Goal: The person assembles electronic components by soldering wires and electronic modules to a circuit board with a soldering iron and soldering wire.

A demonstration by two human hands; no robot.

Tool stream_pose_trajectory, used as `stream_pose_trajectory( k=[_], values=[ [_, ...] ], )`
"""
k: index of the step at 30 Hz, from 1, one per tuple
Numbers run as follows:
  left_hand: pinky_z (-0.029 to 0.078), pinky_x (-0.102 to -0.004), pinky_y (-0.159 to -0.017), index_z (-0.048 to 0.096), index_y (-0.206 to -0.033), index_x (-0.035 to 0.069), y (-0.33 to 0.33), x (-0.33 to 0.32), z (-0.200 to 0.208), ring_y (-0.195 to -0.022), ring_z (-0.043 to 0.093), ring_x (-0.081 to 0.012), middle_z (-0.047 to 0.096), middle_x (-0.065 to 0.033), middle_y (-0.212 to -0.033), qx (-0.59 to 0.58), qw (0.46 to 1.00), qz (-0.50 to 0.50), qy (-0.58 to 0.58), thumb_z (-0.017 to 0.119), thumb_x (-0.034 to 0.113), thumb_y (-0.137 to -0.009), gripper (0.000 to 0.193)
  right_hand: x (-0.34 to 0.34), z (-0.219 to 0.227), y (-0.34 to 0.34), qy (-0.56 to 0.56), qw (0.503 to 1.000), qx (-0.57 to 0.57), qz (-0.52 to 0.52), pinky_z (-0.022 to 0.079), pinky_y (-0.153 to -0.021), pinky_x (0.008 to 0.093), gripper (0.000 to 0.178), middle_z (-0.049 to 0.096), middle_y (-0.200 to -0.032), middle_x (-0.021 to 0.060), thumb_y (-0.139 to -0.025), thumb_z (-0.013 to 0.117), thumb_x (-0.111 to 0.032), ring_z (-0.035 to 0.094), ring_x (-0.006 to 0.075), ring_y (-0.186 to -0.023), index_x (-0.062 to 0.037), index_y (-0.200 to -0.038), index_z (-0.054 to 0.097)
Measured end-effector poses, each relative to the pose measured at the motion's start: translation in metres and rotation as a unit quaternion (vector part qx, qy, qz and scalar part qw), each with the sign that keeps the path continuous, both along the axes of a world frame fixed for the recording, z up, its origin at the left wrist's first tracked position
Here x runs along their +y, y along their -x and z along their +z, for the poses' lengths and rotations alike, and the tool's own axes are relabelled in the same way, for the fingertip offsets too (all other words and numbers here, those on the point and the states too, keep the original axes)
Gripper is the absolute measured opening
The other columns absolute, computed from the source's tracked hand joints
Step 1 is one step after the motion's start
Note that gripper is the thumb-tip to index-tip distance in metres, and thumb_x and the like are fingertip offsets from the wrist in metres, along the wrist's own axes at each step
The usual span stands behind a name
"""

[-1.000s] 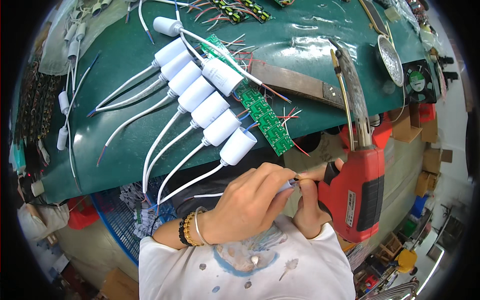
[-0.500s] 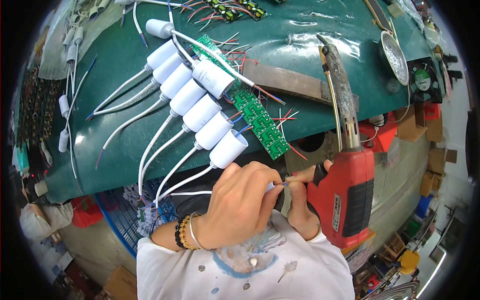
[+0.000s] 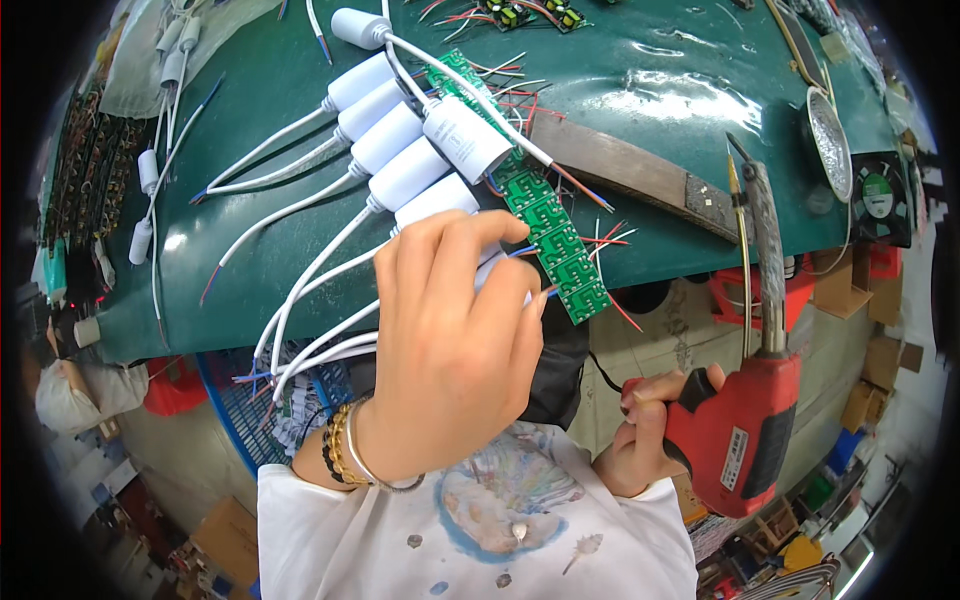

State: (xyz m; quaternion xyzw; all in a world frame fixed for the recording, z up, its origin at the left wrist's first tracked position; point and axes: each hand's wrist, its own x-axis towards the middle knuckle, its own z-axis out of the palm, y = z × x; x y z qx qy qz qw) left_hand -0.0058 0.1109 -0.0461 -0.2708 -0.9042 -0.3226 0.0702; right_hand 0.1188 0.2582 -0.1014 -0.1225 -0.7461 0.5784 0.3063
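White and smooth, the cylinders (image 3: 388,138) lie in a slanting row on the green table (image 3: 680,110) in the head view, cables trailing from their narrowed ends to bare coloured wires. The left grip (image 3: 450,345) curls over the nearest ones, hiding them partly; I cannot tell whether it is clasped on one. The right grip (image 3: 645,440) grasps the gun (image 3: 740,435), red with a black pad, its grey tube and slim brass-coloured rod pointing upward. The gun's body is beyond the table's front edge; its tips reach over the surface, near the end of the bar (image 3: 610,165). Green surface stretches between bar and dish (image 3: 830,145). The circuit strip (image 3: 550,225) borders the cylinders' right side.
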Motion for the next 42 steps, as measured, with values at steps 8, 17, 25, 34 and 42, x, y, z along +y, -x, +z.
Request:
stream_pose_trajectory(
  k=[8, 17, 25, 34, 42],
  values=[
    [0.034, -0.0394, -0.080, 0.059, -0.078, 0.003, 0.006, -0.001, -0.001, -0.095, 0.049, -0.0303, 0.056, -0.0099, -0.099, -0.038, 0.999, 0.010, 0.014, 0.065, 0.001, -0.068, 0.012, 0.017, 0.003, -0.013, 0.083, 0.993, 0.053, 0.061, 0.041, -0.046, 0.0254, 0.057, 0.050, -0.063, 0.0059, -0.085, 0.055, -0.014, 0.043, 0.0121, -0.050, 0.0030, -0.134, 0.030],
    [0.034, -0.0422, -0.080, 0.057, -0.078, 0.002, 0.001, 0.010, -0.007, -0.096, 0.047, -0.0306, 0.056, -0.0103, -0.098, -0.006, 0.999, 0.026, 0.032, 0.064, 0.002, -0.067, 0.012, 0.068, -0.003, -0.058, 0.243, 0.918, 0.052, 0.309, 0.047, -0.046, 0.0315, 0.077, 0.054, -0.055, 0.0041, -0.082, 0.065, -0.051, 0.051, 0.0166, -0.044, -0.0010, -0.133, 0.036],
    [0.034, -0.0427, -0.080, 0.057, -0.077, 0.001, 0.002, 0.006, -0.006, -0.095, 0.047, -0.0308, 0.056, -0.0109, -0.097, -0.014, 0.998, 0.032, 0.043, 0.064, 0.002, -0.066, 0.013, 0.068, 0.004, -0.055, 0.228, 0.913, -0.058, 0.333, 0.043, -0.044, 0.0283, 0.072, 0.051, -0.050, 0.0032, -0.079, 0.067, -0.054, 0.049, 0.0152, -0.043, 0.0012, -0.119, 0.045],
    [0.034, -0.0422, -0.079, 0.057, -0.076, 0.001, 0.003, 0.008, -0.006, -0.094, 0.048, -0.0306, 0.057, -0.0107, -0.096, -0.010, 0.999, 0.028, 0.039, 0.064, 0.003, -0.063, 0.015, 0.084, -0.006, -0.049, 0.194, 0.862, -0.113, 0.455, 0.042, -0.046, 0.0273, 0.069, 0.049, -0.051, 0.0010, -0.078, 0.067, -0.055, 0.048, 0.0137, -0.043, 0.0006, -0.116, 0.048],
    [0.034, -0.0424, -0.078, 0.056, -0.076, 0.001, 0.002, 0.008, -0.006, -0.094, 0.048, -0.0307, 0.057, -0.0107, -0.096, -0.012, 0.998, 0.035, 0.047, 0.064, 0.003, -0.063, 0.015, 0.065, 0.013, -0.050, 0.235, 0.907, -0.083, 0.341, 0.038, -0.045, 0.0277, 0.077, 0.048, -0.050, 0.0006, -0.081, 0.064, -0.055, 0.046, 0.0135, -0.043, 0.0026, -0.127, 0.039]
  ],
)
